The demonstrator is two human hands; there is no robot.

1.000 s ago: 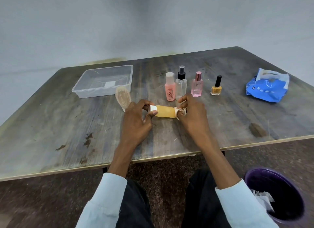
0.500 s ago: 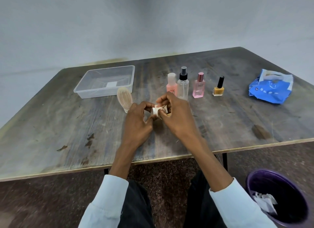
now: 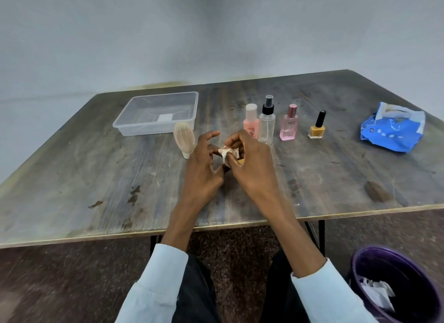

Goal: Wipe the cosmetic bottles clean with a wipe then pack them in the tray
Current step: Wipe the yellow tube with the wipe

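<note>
Over the middle of the table my right hand (image 3: 254, 168) pinches a crumpled white wipe (image 3: 227, 152) wrapped round a yellow tube (image 3: 241, 162). Only a sliver of the tube shows. My left hand (image 3: 204, 168) curls its fingers at the tube's left end, index finger raised. Just behind my hands stand a peach bottle (image 3: 251, 123), a clear spray bottle (image 3: 267, 125), a pink perfume bottle (image 3: 289, 128) and a yellow nail polish (image 3: 317, 130). The clear plastic tray (image 3: 149, 130) sits at the back left with nothing in it but a label.
A beige oval brush (image 3: 183, 137) lies between the tray and my left hand. A blue wipes pack (image 3: 391, 130) rests at the far right of the table. A purple bin (image 3: 360, 257) holding used wipes stands on the floor at lower right.
My right hand slid the wipe leftward along the tube, from its right end to the cap end, until both hands met. The tube, plain to see before, is now almost hidden.
</note>
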